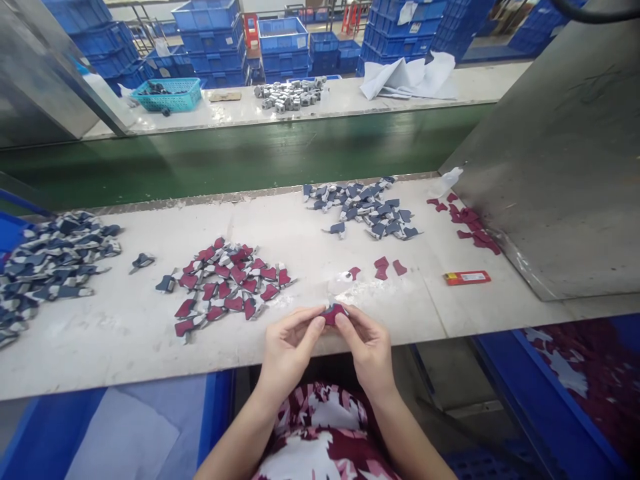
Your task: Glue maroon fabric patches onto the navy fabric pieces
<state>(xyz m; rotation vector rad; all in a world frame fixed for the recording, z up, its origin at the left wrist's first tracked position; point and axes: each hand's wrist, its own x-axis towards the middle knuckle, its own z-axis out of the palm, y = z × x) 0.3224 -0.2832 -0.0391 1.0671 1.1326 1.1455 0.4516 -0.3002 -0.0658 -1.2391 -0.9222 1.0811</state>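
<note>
Between my two hands, over the table's front edge, is a small part with a dark red face (334, 314). My left hand (293, 340) pinches its left side, and my right hand (367, 339) pinches its right side. To the left lies a pile of red-faced grey parts (225, 283). Beyond my hands a few loose dark red pieces (381, 268) lie on the white table (280, 233). Farther back is a pile of navy and grey parts (370, 208). More dark red pieces (477, 230) are heaped at the right.
Navy and grey parts (60, 260) pile up at the far left. An orange box (467, 278) lies on the right. A metal panel (575, 167) rises at the right edge. A back ledge holds a teal basket (173, 95), grey parts (290, 95) and white sheets (407, 79).
</note>
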